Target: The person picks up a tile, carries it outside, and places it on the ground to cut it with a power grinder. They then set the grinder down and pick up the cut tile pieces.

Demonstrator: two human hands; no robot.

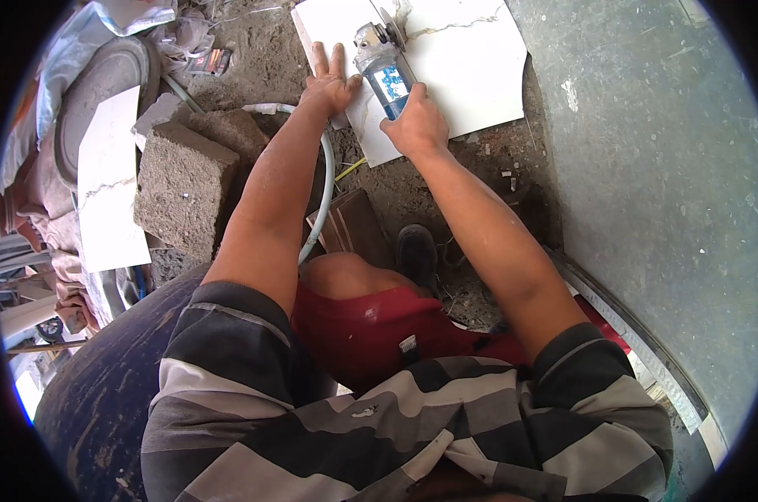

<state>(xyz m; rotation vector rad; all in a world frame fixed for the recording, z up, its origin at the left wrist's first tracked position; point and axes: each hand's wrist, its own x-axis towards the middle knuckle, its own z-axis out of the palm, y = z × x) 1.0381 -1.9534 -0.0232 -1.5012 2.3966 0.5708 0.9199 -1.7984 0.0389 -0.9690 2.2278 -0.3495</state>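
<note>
My right hand (419,124) is wrapped round the blue body of an angle grinder (389,82). The grinder's metal head and disc point away from me, over a white marbled tile (475,71) lying on the ground. Along the left edge of that tile my left hand (332,84) presses down with its fingers spread, beside the grinder. Brown veins run across the tile's white face, and its far edge is cut off by the top of the view.
Rough concrete blocks (182,188) sit left of my arm, next to another white tile piece (111,184). A pale hose (327,180) curves past my left forearm. On the right stands a large grey sheet (646,134). A dark blue drum (111,385) is at lower left.
</note>
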